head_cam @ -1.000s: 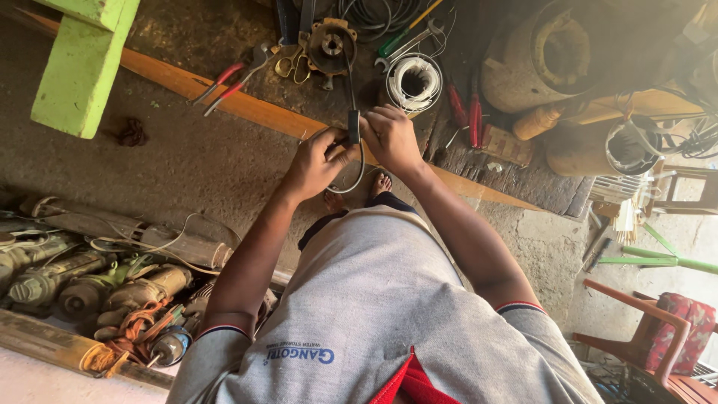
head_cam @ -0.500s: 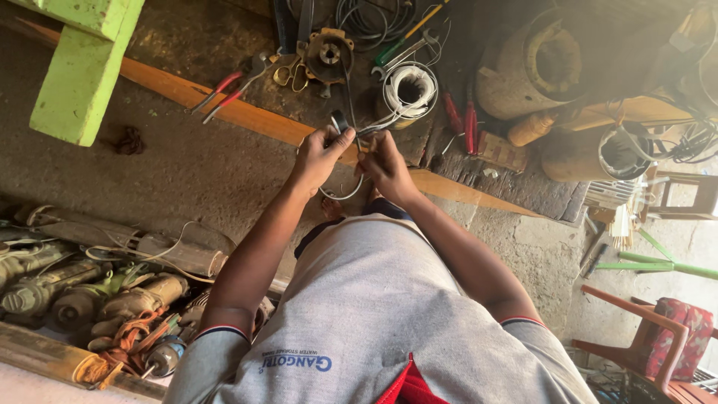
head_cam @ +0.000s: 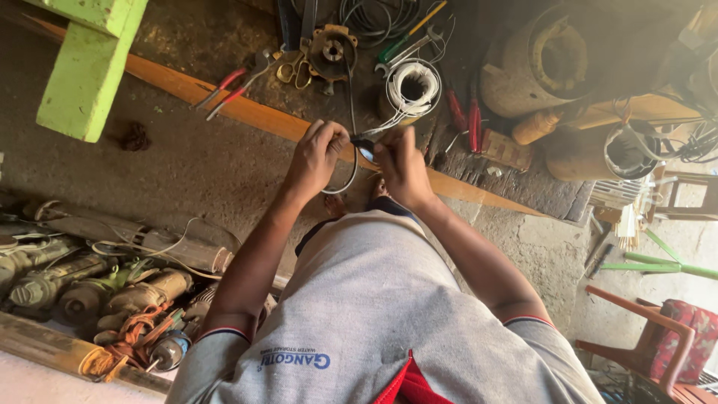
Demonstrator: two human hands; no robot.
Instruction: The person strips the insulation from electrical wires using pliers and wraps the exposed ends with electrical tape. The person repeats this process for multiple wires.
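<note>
Hands, now drawn nearer the body: left hand (head_cam: pixel 318 153) and right hand (head_cam: pixel 400 163) are both pinching the black cable (head_cam: pixel 351 97), best held taut near its end.

Rough concrete floor (head_cam: pixel 187 164) everywhere, stained and dusty, with an orange wooden plank (head_cam: pixel 247 112) running slantwise across it. A bright green wooden bench (head_cam: pixel 86 71) juts in at the upper left. At the lower right stands a red chair (head_cam: pixel 658 337), with strong daylight washing the paler floor beside it.
</note>
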